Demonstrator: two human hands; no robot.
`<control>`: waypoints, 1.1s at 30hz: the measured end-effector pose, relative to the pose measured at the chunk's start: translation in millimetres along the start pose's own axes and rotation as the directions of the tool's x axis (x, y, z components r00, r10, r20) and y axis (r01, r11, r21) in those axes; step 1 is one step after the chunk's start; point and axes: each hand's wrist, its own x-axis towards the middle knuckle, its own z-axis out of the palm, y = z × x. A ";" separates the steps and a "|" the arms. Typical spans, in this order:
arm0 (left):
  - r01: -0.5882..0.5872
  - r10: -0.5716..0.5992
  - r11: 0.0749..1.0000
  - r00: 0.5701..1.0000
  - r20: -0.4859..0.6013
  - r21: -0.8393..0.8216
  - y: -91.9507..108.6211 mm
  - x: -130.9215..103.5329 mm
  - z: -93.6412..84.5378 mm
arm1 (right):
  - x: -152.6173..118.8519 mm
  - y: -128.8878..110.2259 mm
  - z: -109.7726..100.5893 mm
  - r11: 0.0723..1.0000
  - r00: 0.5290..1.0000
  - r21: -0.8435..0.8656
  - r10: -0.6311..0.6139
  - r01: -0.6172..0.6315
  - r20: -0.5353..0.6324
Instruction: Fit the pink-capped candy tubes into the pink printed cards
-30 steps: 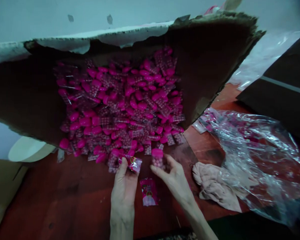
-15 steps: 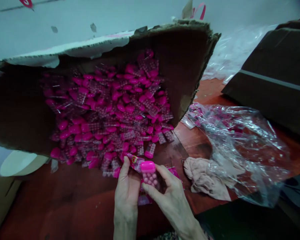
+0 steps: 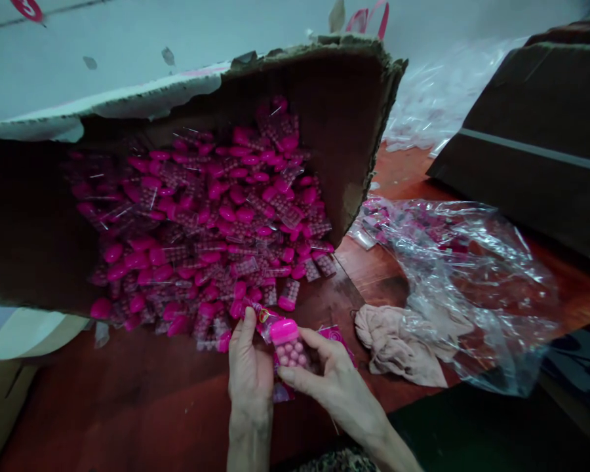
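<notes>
My right hand [image 3: 332, 373] grips a small clear container [image 3: 288, 344] with a pink cap and pink balls inside, between thumb and fingers. Close beside it, my left hand [image 3: 250, 364] pinches a shiny pink printed wrapper [image 3: 265, 318], whose end touches or nearly touches the pink cap. Above and to the left of my hands, a big heap of similar pink-capped containers [image 3: 216, 216] in clear wrap spills from a cardboard box [image 3: 334, 111] lying open towards me. Beneath my hands lie pink printed packets [image 3: 335, 334], partly covered by my right hand.
A crumpled beige cloth [image 3: 398, 344] is on the red wooden table [image 3: 142, 406], right of my hands. Behind it spreads a clear plastic bag [image 3: 486, 282] with pink pieces. A dark carton [image 3: 531, 124] stands at the right, and a pale bowl [image 3: 34, 334] at the left.
The view has shifted slightly, so the box and heap appear further left. The container in my right hand has tilted a little and sits closer to the wrapper. Both hands keep their hold.
</notes>
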 end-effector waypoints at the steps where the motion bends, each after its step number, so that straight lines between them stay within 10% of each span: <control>1: 0.010 -0.010 1.000 1.000 0.003 -0.003 0.7 0.4 1.2 | 0.1 0.5 -0.9 1.000 1.000 0.026 0.013 -0.014 0.010; 9: 0.051 -0.052 0.997 0.998 -0.021 -0.056 0.3 3.3 8.6 | 0.4 3.0 2.9 0.954 0.984 -0.298 -0.038 -0.016 -0.174; 18: -0.147 0.144 0.987 0.988 0.050 0.063 -5.8 5.1 -5.7 | 1.8 12.0 3.3 0.998 0.998 -0.029 0.062 -0.062 -0.033; 33: -0.255 0.217 0.949 0.955 0.204 0.183 -11.4 -0.8 -5.8 | -10.6 44.1 22.6 0.928 0.932 -0.372 -0.147 0.014 -0.331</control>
